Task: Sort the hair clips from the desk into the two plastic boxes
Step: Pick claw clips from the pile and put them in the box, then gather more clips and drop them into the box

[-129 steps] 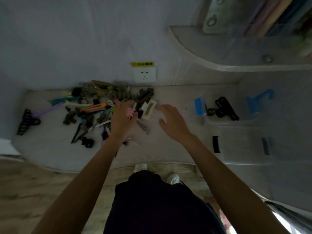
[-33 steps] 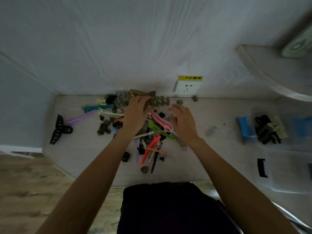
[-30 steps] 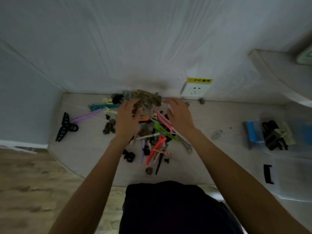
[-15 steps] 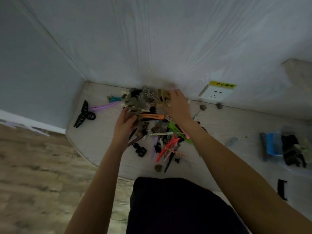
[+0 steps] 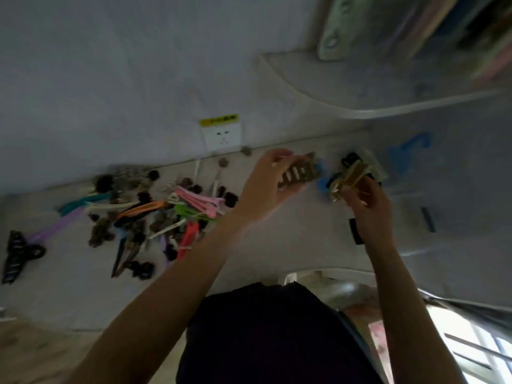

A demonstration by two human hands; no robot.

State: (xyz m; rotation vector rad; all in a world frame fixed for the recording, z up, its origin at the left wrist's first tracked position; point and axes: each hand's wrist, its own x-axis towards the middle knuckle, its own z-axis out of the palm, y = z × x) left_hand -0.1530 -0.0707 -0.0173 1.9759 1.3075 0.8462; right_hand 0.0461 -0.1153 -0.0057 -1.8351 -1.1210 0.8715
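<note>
Here, a brown tortoiseshell claw clip with rectangular cut-outs (image 5: 297, 174) is held above the pale wood-grain desk (image 5: 263, 245), its long axis running from about 8 o'clock up to 2 o'clock, the upper end towards the boxes. The left hand (image 5: 267, 184) grips it from the 8 o'clock side, fingers curled over its top edge and thumb beneath. Just at 3 o'clock from it, a shiny gold metal claw clip (image 5: 347, 178) lies on much the same tilt, low end at 8 o'clock, high end at 2 o'clock. The right hand (image 5: 368, 206) pinches it from below, at 5 o'clock of the clip, with its fingers bent around it. The two clips are near each other but apart.

Beyond the gold clip, at 1 o'clock, the far clear plastic box with a blue latch (image 5: 321, 173) holds black clips and a pale one; the blur hides their detail. The near clear plastic box with black latches (image 5: 426, 220) sits at 4 o'clock of the right hand.

Well apart, at 9 o'clock of the left hand, lies the heap of mixed coloured hair clips (image 5: 155, 214): pink, orange, green, red, teal, purple and dark ones. A black toothed claw clip (image 5: 16, 253) lies alone at the desk's far 9 o'clock edge.
</note>
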